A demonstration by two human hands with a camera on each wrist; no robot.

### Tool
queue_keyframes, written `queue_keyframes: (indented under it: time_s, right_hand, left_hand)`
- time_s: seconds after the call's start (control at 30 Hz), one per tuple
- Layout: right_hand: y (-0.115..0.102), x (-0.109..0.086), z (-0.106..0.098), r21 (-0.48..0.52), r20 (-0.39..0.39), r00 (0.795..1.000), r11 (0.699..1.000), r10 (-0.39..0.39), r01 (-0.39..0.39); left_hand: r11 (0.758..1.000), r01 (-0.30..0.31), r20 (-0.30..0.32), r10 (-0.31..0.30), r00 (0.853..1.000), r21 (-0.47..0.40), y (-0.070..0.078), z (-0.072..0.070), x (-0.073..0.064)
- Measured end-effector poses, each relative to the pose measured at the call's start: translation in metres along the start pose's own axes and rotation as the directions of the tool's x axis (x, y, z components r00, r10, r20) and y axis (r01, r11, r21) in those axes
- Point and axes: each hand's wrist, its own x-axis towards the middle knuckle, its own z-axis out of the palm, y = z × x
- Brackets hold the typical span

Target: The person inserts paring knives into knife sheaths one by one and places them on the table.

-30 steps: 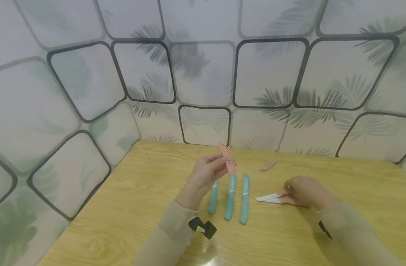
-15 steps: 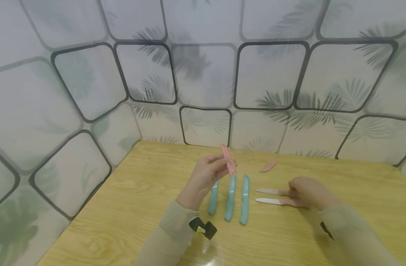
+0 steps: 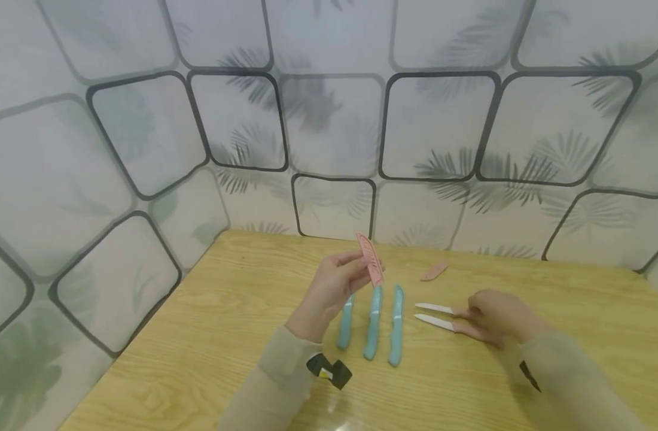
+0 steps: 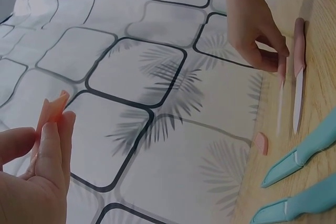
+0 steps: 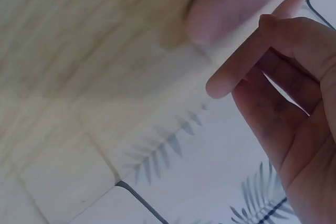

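My left hand [image 3: 334,281] holds up a pink knife sheath [image 3: 369,260] between thumb and fingers; its end shows in the left wrist view. To the right, my right hand [image 3: 503,314] pinches the pink handle [image 5: 239,59] of a paring knife with a pale blade [image 3: 433,307]. Just nearer to me, a second pink-handled paring knife [image 4: 299,59] lies on the table, its bare blade pointing left. Another pink sheath [image 3: 434,271] lies flat farther back.
Three turquoise knives in sheaths lie side by side: a left one [image 3: 346,326], a middle one [image 3: 373,326] and a right one [image 3: 396,329]. The wooden table [image 3: 210,335] meets a patterned wall covering [image 3: 329,131] at the back and left.
The tip of the knife in my right hand has swung away from the lying knife, so the blades stand apart. The lying knife has turned slightly. My left hand stays almost still.
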Motion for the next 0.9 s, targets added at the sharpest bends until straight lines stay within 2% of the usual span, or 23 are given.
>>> queue_keyframes:
  time_s: [0.1,0.2,0.27,0.4,0.5,0.67,0.9]
  right_hand:
    - [-0.004,-0.003,-0.010,0.026,-0.065,0.998,1.000,0.012,-0.010]
    - [-0.012,-0.004,-0.023,0.046,-0.159,0.987,0.999,0.034,-0.027]
    - [-0.019,-0.005,-0.031,0.076,-0.213,0.975,0.996,0.070,-0.054]
    - [-0.042,-0.010,-0.045,0.146,-0.318,0.937,0.984,0.143,-0.100]
    - [-0.061,-0.014,-0.052,0.172,-0.431,0.889,0.981,0.152,-0.084]
    - [-0.086,-0.015,-0.058,0.123,-0.597,0.797,0.992,0.086,-0.015]
    - [-0.106,-0.015,-0.060,0.017,-0.701,0.713,1.000,-0.003,0.020]
  left_hand:
    - [1.000,-0.018,0.003,0.018,1.000,0.009,0.000,0.000,0.000]
    - [0.999,-0.043,-0.009,0.043,0.999,0.000,0.001,-0.001,0.000]
    - [0.998,-0.058,-0.025,0.058,0.998,-0.014,0.002,-0.001,-0.001]
    - [0.995,-0.083,-0.061,0.079,0.995,-0.059,0.003,-0.001,-0.002]
    - [0.990,-0.095,-0.105,0.085,0.991,-0.100,0.004,0.000,-0.002]
    - [0.982,-0.129,-0.191,0.102,0.976,-0.137,0.006,0.002,-0.003]
    - [0.970,-0.175,-0.249,0.131,0.960,-0.166,0.009,0.003,-0.005]
